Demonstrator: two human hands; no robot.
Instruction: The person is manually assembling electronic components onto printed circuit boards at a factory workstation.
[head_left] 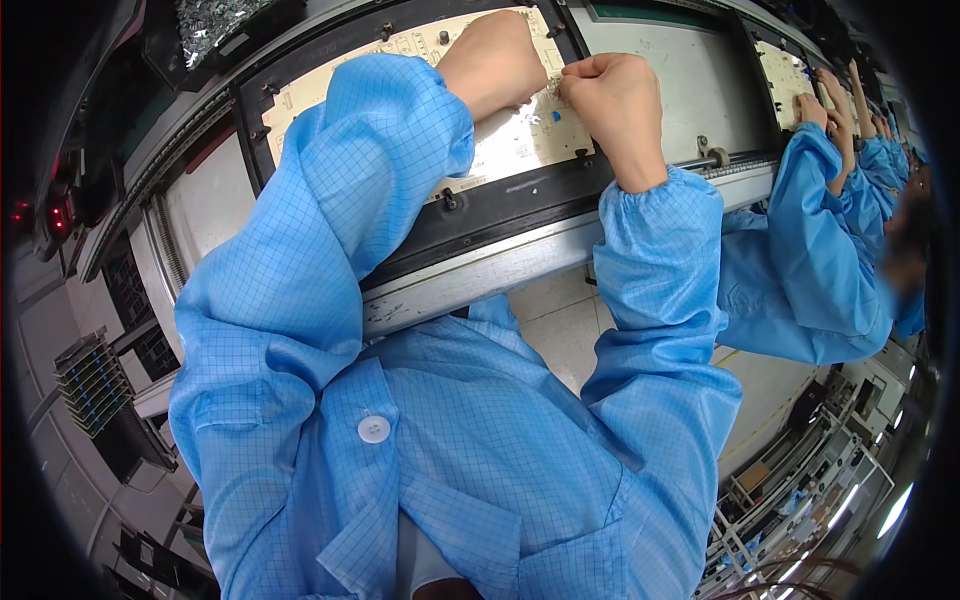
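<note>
Where my right hand works at 1 o'clock, thumb and fingertips are drawn into a narrow pinch over the pale circuit board; cannot tell if anything sits between them. Left hand, 12 o'clock: curled, fingertips hidden, grip unreadable. Board lies at 12 o'clock inside a black frame. My judgement: light, stiff, brittle if flexed; best held by opposite edges. Blue component, 8 o'clock from my right hand: probably delicate, slippery; pinch its body lightly.
</note>
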